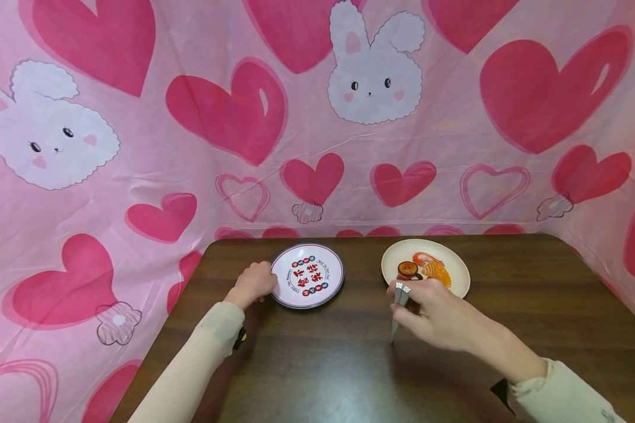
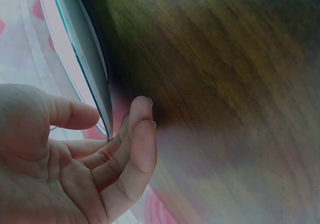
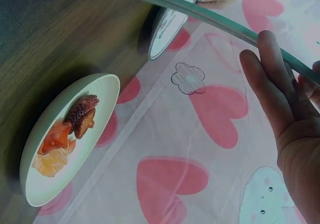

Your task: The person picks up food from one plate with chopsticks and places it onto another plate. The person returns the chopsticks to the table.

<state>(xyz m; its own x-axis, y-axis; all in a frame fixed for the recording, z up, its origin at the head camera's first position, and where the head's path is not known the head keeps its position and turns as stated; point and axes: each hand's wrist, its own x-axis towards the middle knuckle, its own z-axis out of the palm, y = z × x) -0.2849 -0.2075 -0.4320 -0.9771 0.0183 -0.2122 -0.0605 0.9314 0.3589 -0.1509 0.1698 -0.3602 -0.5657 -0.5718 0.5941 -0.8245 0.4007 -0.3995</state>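
Note:
My left hand pinches the left rim of a white plate with a dark blue edge and red and blue printed characters. In the left wrist view, its thumb lies over the plate's rim and the fingers curl underneath. With my right hand I hold a pair of grey-green chopsticks, tips pointing down toward the table. Just beyond that hand is a cream oval plate. On it lie an orange-and-white striped piece, a red-orange piece and dark brown pieces of food or food models.
Both plates rest toward the back of a dark brown wooden table, with a gap between them. A pink cloth printed with hearts and rabbits hangs behind the table and along both sides.

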